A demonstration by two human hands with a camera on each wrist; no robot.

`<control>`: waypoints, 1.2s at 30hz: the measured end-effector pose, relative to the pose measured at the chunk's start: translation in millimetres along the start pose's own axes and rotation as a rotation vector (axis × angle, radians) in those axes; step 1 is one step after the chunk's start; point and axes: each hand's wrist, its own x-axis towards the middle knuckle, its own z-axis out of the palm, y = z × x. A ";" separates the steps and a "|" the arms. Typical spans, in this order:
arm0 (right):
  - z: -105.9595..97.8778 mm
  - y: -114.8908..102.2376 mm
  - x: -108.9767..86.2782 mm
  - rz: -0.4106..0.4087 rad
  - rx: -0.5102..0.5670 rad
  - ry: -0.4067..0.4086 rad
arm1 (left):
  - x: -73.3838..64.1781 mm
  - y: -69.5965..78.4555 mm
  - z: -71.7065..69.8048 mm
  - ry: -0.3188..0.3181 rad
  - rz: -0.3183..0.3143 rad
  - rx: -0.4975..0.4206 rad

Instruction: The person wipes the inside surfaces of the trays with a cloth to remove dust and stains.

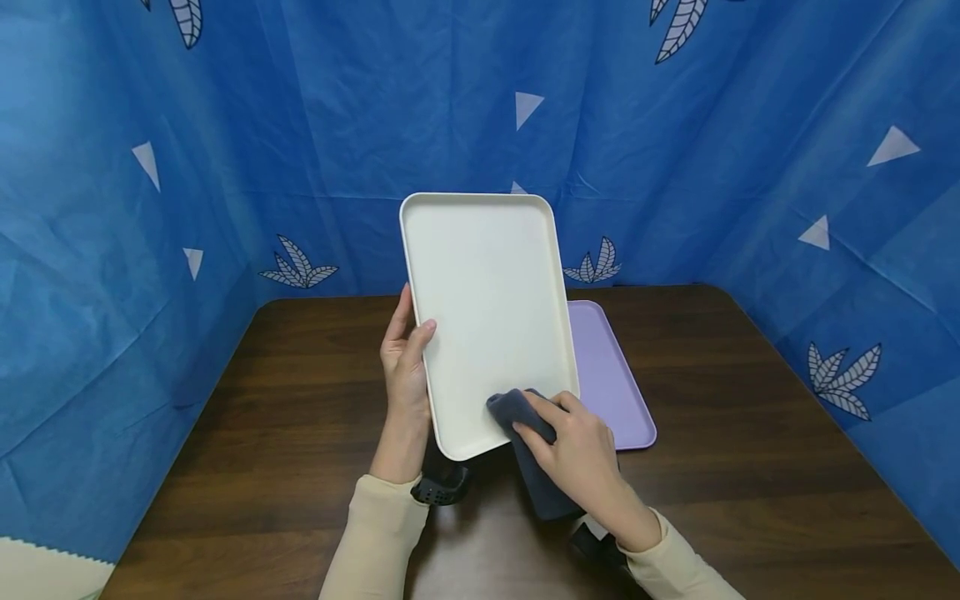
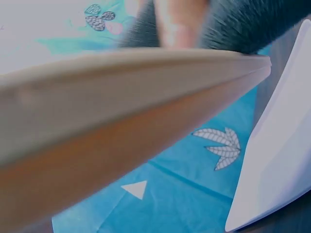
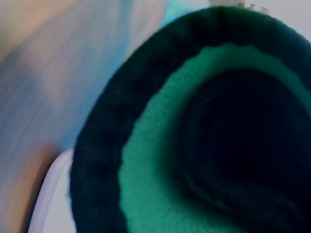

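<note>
A white rectangular tray (image 1: 487, 292) is raised and tilted above the table, facing the head camera. My left hand (image 1: 407, 358) grips its left long edge, thumb on the front face and fingers behind. Against the tray's lower right corner lies a dark grey cloth (image 1: 546, 487), pinched and bunched by my right hand (image 1: 583, 454); part of it hangs below the rim. Seen from the left wrist, the tray's rim (image 2: 121, 92) crosses the picture with the fuzzy cloth (image 2: 238, 24) above it. The hanging cloth (image 3: 104, 145) fills most of the right wrist view, its folds dark and greenish.
Partly hidden behind the white tray, a purple tray (image 1: 611, 383) lies flat on the dark wooden table (image 1: 750, 433). Blue patterned fabric (image 1: 360, 150) hangs at the back and both sides. A black band (image 1: 441, 487) sits on the left wrist.
</note>
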 end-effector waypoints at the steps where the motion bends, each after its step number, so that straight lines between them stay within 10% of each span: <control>1: -0.4 5.1 0.6 0.022 -0.006 -0.005 | 0.0 0.1 0.0 -0.001 0.001 0.005; 21: -8.5 72.5 21.0 0.062 -0.290 0.131 | 7.2 7.0 -10.3 0.114 0.049 0.065; 36: -53.2 124.9 13.3 0.279 -0.264 0.090 | 27.7 51.9 -64.2 0.202 -0.160 0.183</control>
